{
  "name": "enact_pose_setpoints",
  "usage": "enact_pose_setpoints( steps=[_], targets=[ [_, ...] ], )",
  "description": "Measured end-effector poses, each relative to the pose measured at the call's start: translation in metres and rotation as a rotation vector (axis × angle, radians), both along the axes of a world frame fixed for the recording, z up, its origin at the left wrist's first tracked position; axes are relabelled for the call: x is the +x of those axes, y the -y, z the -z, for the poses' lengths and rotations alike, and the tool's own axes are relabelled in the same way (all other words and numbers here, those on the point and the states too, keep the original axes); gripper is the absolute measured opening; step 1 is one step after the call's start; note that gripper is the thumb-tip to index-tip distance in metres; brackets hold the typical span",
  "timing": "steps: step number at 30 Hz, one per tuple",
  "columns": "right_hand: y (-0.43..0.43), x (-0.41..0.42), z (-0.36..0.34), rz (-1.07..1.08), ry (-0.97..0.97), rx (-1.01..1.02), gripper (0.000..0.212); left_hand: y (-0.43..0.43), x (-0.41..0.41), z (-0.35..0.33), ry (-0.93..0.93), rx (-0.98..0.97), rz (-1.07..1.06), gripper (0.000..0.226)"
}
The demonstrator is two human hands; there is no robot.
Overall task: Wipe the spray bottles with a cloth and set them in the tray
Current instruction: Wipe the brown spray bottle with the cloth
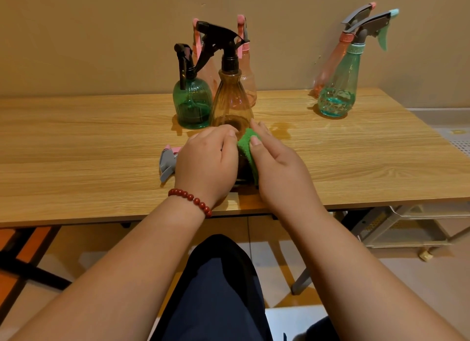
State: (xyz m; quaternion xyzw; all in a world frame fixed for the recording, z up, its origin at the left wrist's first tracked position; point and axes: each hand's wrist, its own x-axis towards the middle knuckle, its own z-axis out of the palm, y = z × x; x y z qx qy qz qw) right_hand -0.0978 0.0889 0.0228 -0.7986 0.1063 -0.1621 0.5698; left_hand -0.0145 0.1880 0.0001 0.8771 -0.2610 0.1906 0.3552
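Observation:
A spray bottle lies on its side at the table's front middle. Its grey head with a pink nozzle [168,163] sticks out to the left, while both hands hide most of its body. My left hand [206,162] grips the bottle from above. My right hand [279,172] pinches a green cloth [246,145] and presses it against the bottle's side. Just behind the hands an amber bottle [231,101] with a black trigger stands upright, and a green bottle [192,104] stands to its left. Two pink bottles [250,81] stand behind those.
A teal bottle [338,94] and a pink bottle [328,71] stand at the back right of the wooden table [76,137], near the wall. A beige tray-like rack [396,228] sits below the table's right end. My knee is under the front edge.

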Motion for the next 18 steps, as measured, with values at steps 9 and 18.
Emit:
enact_pose_setpoints(
  steps=[9,18],
  targets=[
    [0.007,0.002,0.005,0.081,-0.108,0.023,0.039,0.001,0.000,-0.001,-0.018,-0.015,-0.011,0.046],
    [0.012,0.013,0.010,0.083,-0.171,-0.028,0.037,0.000,-0.001,0.000,-0.002,-0.039,-0.005,0.045]
  ],
)
